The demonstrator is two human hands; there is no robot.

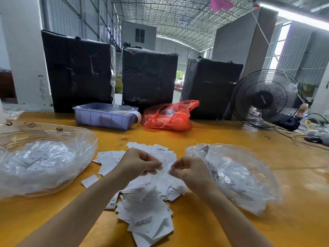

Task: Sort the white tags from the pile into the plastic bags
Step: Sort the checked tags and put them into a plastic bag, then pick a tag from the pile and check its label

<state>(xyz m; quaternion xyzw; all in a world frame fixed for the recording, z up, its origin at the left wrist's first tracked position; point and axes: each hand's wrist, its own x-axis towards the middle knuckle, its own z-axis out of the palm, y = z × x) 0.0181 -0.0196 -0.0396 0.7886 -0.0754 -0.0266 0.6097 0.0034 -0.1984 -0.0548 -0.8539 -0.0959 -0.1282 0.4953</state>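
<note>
While both hands hover over it, the pile of white tags (142,198) sits mid-worktop, spread loose, some printed XS or S. Left hand (140,163) has fingers curled in a narrow grip, fingertips pinching a tag (164,169) w/ the right hand (188,171), which pinches it from the other side; pic is blurry there so can't tell if it's one tag or more. Clear plastic bag on the left (44,161) already has white tags in it, same for the clear plastic bag on the right (236,177), both lying flat just beside the pile.

Worktop (213,229) is yellow-orange, a bit scuffed. Further back: blue plastic bin (105,116), red plastic bag (169,116) next to it, then three big black-wrapped boxes (149,77) standing along the far edge, blocking most of the view behind. Black desk fan (265,98) on the right w/ cables around it. Room looks like a warehouse, metal truss roof.
</note>
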